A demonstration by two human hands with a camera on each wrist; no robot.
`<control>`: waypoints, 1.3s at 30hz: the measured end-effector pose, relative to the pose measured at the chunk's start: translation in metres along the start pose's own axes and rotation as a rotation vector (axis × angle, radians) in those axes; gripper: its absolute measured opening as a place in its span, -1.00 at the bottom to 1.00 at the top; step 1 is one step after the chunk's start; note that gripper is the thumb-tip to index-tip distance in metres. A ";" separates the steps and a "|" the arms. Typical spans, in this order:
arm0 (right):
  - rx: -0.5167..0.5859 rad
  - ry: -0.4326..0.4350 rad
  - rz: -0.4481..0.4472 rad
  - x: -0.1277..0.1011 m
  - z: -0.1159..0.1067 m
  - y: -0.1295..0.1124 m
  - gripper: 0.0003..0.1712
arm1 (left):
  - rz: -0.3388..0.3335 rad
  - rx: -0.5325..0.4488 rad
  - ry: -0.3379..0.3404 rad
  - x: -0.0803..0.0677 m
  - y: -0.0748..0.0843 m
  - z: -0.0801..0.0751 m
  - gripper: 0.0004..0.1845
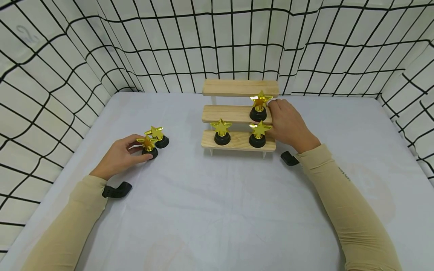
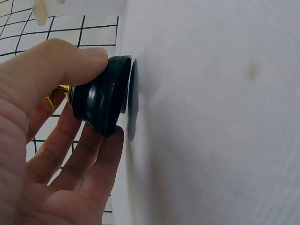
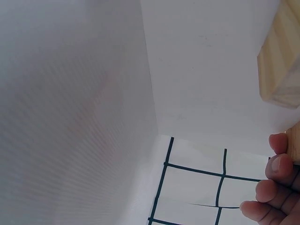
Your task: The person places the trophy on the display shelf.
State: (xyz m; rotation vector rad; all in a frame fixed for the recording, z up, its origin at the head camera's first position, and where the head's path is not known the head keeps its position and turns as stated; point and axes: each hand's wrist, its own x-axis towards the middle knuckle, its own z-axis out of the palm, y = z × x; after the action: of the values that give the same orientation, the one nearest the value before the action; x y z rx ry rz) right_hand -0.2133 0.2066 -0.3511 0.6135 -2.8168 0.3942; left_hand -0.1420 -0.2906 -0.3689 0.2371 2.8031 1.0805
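My left hand (image 1: 123, 154) pinches a gold star trophy (image 1: 149, 145) by its black base. In the left wrist view the base (image 2: 101, 93) is tilted, with a thin gap to the white surface. Close behind it stands another star trophy (image 1: 159, 137). My right hand (image 1: 288, 122) grips the right end of the middle board of a three-step wooden display shelf (image 1: 223, 113); its fingertips (image 3: 276, 164) curl by the wood, the thumb is hidden. Beside it a star trophy (image 1: 259, 109) stands on that board. Two more, a left trophy (image 1: 222, 133) and a right trophy (image 1: 258, 135), stand on the lowest board.
A white cloth (image 1: 203, 210) covers the table. Black wire grid panels (image 1: 223, 47) rise behind and at both sides. The top board (image 1: 240, 87) of the shelf bears nothing. Black camera straps, a left one (image 1: 116, 190) and a right one (image 1: 289, 158), jut from my wrists.
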 end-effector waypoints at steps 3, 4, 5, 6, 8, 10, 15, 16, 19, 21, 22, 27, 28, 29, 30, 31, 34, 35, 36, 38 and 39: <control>-0.001 -0.001 0.001 0.000 0.000 0.000 -0.34 | -0.009 -0.007 -0.004 0.000 0.001 0.000 -0.39; -0.001 -0.001 0.001 0.000 0.000 0.000 -0.34 | -0.012 -0.009 -0.005 0.000 0.001 -0.001 -0.39; -0.001 -0.002 0.001 0.000 0.000 0.000 -0.34 | -0.009 -0.010 -0.007 0.000 0.001 -0.001 -0.38; -0.001 -0.002 0.002 0.000 0.000 0.000 -0.34 | -0.007 -0.012 -0.005 -0.001 0.001 -0.001 -0.38; -0.002 -0.003 0.004 0.000 0.000 0.000 -0.33 | 0.002 -0.017 0.000 -0.001 0.002 -0.001 -0.38; -0.001 -0.003 0.005 0.000 0.000 0.000 -0.33 | 0.011 -0.022 0.003 -0.002 0.002 -0.001 -0.39; -0.001 0.000 0.005 0.000 0.000 0.000 -0.33 | 0.017 -0.014 0.003 -0.003 0.003 -0.001 -0.37; -0.001 0.001 0.004 0.000 0.001 0.000 -0.33 | 0.016 -0.008 0.003 -0.003 0.003 -0.001 -0.36; -0.002 0.000 0.005 0.000 0.001 0.000 -0.32 | 0.014 0.004 0.004 -0.003 0.003 -0.001 -0.36; -0.001 0.000 0.004 0.000 0.001 0.000 -0.31 | 0.015 0.009 0.007 -0.003 0.002 -0.001 -0.37; -0.001 0.000 0.004 0.000 0.001 0.000 -0.32 | 0.015 0.010 0.008 -0.003 0.002 -0.001 -0.37; -0.006 -0.002 0.004 0.000 0.000 0.000 -0.34 | 0.013 -0.003 0.010 -0.003 0.003 -0.001 -0.38; -0.007 -0.002 0.004 0.000 0.000 0.000 -0.34 | 0.014 -0.004 0.011 -0.003 0.003 -0.001 -0.38; -0.007 -0.003 0.004 0.000 0.000 0.000 -0.35 | 0.014 -0.004 0.013 -0.003 0.002 -0.001 -0.39; -0.007 -0.003 0.003 0.000 0.000 0.000 -0.35 | 0.014 -0.005 0.014 -0.003 0.002 0.000 -0.39; -0.007 -0.003 0.002 0.000 0.000 0.000 -0.35 | 0.014 -0.006 0.015 -0.003 0.002 0.000 -0.39; -0.005 -0.001 0.001 0.000 -0.001 0.000 -0.36 | 0.017 -0.004 0.022 -0.003 0.002 0.000 -0.37; -0.004 -0.001 0.001 0.000 -0.001 0.000 -0.36 | 0.017 -0.005 0.024 -0.003 0.002 0.000 -0.37; -0.004 -0.001 0.002 0.000 -0.001 -0.001 -0.36 | 0.018 -0.006 0.027 -0.003 0.003 0.000 -0.37; -0.002 -0.002 0.005 0.000 0.000 -0.001 -0.37 | 0.021 -0.011 0.033 -0.003 0.003 0.001 -0.37; -0.001 -0.004 0.007 0.000 0.000 -0.001 -0.36 | 0.021 -0.014 0.038 -0.003 0.003 0.001 -0.38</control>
State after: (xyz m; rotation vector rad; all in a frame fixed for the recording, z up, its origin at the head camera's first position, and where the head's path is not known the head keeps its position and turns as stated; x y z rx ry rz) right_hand -0.2131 0.2061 -0.3507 0.6047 -2.8233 0.3932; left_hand -0.1383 -0.2886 -0.3676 0.2484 2.8316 1.1204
